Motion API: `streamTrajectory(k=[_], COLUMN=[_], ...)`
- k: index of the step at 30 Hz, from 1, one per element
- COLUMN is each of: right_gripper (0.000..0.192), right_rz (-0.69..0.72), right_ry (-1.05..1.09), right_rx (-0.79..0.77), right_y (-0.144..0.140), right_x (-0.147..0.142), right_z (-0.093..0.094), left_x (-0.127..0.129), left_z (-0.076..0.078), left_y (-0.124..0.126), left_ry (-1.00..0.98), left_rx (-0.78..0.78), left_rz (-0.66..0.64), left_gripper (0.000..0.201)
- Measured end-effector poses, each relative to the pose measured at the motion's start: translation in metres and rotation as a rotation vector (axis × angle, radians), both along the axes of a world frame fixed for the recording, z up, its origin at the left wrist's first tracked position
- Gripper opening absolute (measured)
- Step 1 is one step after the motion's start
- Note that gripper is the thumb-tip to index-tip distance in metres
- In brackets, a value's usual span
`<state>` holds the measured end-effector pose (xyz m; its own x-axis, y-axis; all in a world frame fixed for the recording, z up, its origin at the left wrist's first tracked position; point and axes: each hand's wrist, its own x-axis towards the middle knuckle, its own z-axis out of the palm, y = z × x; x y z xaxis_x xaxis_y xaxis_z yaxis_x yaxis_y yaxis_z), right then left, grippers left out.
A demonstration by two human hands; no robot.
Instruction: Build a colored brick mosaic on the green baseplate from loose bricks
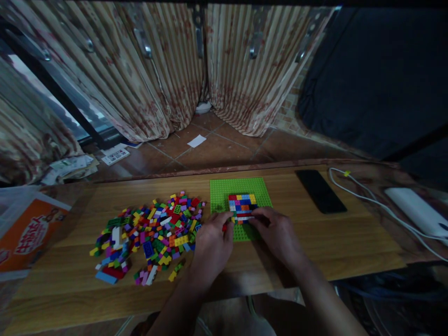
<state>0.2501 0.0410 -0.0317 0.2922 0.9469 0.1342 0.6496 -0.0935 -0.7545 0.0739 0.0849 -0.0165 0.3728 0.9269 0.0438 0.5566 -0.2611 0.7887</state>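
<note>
Wooden table [315, 252] carries everything, and nearest its front edge both hands work side by side. The left hand [211, 245] curls with its fingertips pinched on a small red brick [224, 227] at the near-left corner of the block wall. The right hand [278, 235] lies palm down, fingers bent and pressing on the wall's near side.

That brick wall [242, 207], a flat patch of red, blue, yellow, white and orange pieces, sits studded onto the green baseplate [224, 193], about midway along the table and toward its far edge. Such plastic bricks look light, hard and smooth, likely to skid under a loose grip; taking each by its two side faces between thumb and fingertip seems safest, with the plate held down flat.

Left of the plate a loose heap of mixed bricks [150, 231] spreads toward the table's left end. Toward the far right corner lie a dark phone [320, 191] and a white cable [378, 205].
</note>
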Motion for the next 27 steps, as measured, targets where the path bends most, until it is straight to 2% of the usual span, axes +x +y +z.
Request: streamTrajectory(k=[8, 15, 27], right_gripper=[0.009, 0.009, 0.014], right_rz=[-0.041, -0.12, -0.11], right_ry=[0.029, 0.117, 0.137], right_rx=[-0.022, -0.057, 0.055], right_y=[0.002, 0.004, 0.004], right_x=[0.0, -0.003, -0.005], right_z=[-0.003, -0.002, -0.006], left_x=[0.003, 0.009, 0.012], left_z=[0.006, 0.008, 0.005], left_y=[-0.011, -0.015, -0.017], left_ry=[0.39, 0.587, 0.641], left_rx=[0.131, 0.171, 0.174], left_rz=[-0.19, -0.226, -0.206], left_gripper=[0.037, 0.04, 0.044])
